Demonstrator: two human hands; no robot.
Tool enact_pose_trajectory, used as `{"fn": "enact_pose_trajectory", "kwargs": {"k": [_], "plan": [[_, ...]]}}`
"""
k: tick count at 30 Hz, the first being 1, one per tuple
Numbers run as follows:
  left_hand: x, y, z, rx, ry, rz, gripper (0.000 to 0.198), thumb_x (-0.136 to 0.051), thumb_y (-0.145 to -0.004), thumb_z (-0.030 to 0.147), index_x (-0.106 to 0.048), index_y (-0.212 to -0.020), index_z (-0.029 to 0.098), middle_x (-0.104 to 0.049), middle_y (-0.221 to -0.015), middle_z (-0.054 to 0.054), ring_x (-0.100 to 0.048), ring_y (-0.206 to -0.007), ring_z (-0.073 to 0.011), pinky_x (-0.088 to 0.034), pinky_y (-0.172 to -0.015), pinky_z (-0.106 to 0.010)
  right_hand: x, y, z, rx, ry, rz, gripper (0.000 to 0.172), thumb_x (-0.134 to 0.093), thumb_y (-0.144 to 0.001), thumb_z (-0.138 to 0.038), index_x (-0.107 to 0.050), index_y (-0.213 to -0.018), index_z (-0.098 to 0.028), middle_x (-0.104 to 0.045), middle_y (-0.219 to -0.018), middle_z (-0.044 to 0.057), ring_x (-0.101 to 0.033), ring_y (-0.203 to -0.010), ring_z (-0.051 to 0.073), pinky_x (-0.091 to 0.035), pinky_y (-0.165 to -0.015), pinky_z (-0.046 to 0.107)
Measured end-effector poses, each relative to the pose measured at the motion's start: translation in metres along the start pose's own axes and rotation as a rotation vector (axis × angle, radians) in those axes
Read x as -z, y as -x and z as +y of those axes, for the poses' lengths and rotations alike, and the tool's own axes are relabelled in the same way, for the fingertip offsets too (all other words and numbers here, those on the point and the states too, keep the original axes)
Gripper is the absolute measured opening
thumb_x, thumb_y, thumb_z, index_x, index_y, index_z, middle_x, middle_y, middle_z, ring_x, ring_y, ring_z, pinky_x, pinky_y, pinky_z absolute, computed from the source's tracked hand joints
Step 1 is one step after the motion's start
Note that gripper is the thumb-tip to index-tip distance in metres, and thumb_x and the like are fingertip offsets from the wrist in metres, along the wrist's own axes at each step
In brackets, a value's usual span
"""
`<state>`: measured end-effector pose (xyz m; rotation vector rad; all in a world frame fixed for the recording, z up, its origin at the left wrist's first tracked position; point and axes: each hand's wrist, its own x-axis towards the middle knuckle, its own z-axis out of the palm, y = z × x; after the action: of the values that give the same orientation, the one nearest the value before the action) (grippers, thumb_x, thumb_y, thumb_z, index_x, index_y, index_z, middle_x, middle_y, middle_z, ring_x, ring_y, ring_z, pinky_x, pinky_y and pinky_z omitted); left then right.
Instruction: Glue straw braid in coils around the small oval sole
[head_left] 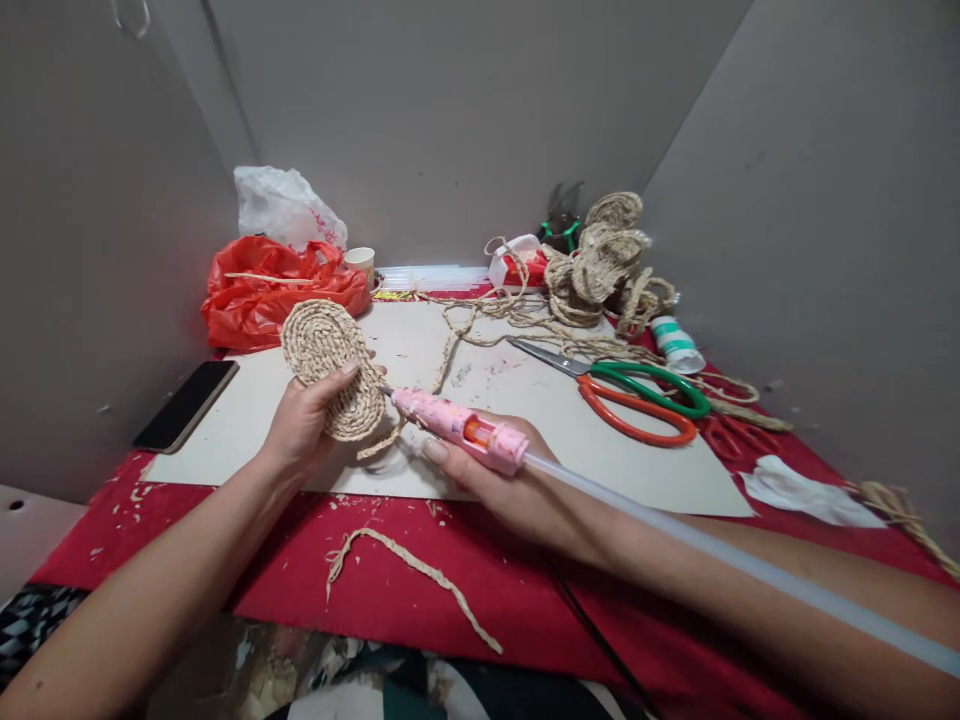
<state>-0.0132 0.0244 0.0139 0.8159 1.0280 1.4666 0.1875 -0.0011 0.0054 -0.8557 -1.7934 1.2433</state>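
A woven straw sole-shaped piece (322, 345), coiled from braided cord, is gripped at its lower part by my left hand (307, 415), thumb on top and fingers behind. My right hand (487, 465) is wrapped round a pink glue gun (450, 425), whose metal tip touches or nearly touches the right edge of the piece. A long translucent glue stick (712, 560) sticks out of the gun's back over my right forearm. From the piece, a braided cord end (382, 443) hangs below the tip, and more cord runs back across the white board (420, 340).
Scissors (637, 395) with green and orange handles lie right on the board. Behind are coiled straw pieces (607, 260), pliers (561, 220), a paper cup (361, 262) and a red bag (262, 290). A phone (186, 405) lies left; a loose braid (420, 568) lies in front.
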Motion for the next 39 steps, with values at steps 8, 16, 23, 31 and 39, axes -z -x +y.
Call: {"fn": "enact_pose_trajectory", "kwargs": {"k": [8,16,23,31,39], "plan": [[-0.0017,0.0014,0.0018,0.002,0.025,-0.001,0.025,-0.074,-0.064,0.016,-0.07,-0.089,0.01,-0.074,-0.079,-0.008,-0.068,-0.068,-0.0184,-0.055,-0.065,-0.028,-0.002,0.0001,0.0023,-0.043,0.091,0.025,0.034,-0.057,-0.087,-0.042,-0.068,-0.106,-0.016,-0.07,-0.091,0.007,-0.065,-0.085,0.021,-0.055,-0.074,0.031],[-0.003,0.0,-0.0008,0.009,0.055,0.047,0.024,-0.076,-0.06,0.014,-0.07,-0.083,0.01,-0.072,-0.076,-0.006,-0.066,-0.064,-0.0159,-0.054,-0.062,-0.026,-0.0017,-0.0013,0.003,-0.063,0.053,0.047,0.037,-0.06,-0.085,-0.043,-0.065,-0.112,-0.017,-0.07,-0.092,0.006,-0.064,-0.088,0.022,-0.055,-0.076,0.031],[-0.0003,-0.0019,-0.0013,0.064,0.077,0.048,0.022,-0.073,-0.063,0.013,-0.071,-0.084,0.009,-0.072,-0.076,-0.007,-0.066,-0.064,-0.0159,-0.053,-0.064,-0.027,-0.0001,-0.0001,0.0042,-0.026,0.091,0.044,0.03,-0.06,-0.086,-0.042,-0.069,-0.103,-0.019,-0.071,-0.089,0.005,-0.066,-0.088,0.023,-0.055,-0.075,0.031],[-0.0004,-0.0022,-0.0003,0.099,0.144,0.047,0.014,-0.068,-0.067,0.009,-0.071,-0.08,0.01,-0.072,-0.074,-0.005,-0.066,-0.063,-0.016,-0.055,-0.062,-0.028,-0.0016,0.0012,0.006,-0.02,0.115,0.04,0.029,-0.059,-0.087,-0.042,-0.069,-0.103,-0.02,-0.071,-0.088,0.004,-0.066,-0.093,0.025,-0.056,-0.076,0.032],[-0.002,-0.0029,0.0022,0.147,0.172,0.05,0.01,-0.064,-0.07,0.009,-0.07,-0.079,0.01,-0.072,-0.07,-0.006,-0.066,-0.06,-0.0162,-0.057,-0.059,-0.027,-0.0016,0.0022,0.006,0.001,0.124,0.046,0.029,-0.059,-0.087,-0.04,-0.069,-0.104,-0.019,-0.071,-0.095,0.005,-0.065,-0.098,0.024,-0.055,-0.082,0.03]]}}
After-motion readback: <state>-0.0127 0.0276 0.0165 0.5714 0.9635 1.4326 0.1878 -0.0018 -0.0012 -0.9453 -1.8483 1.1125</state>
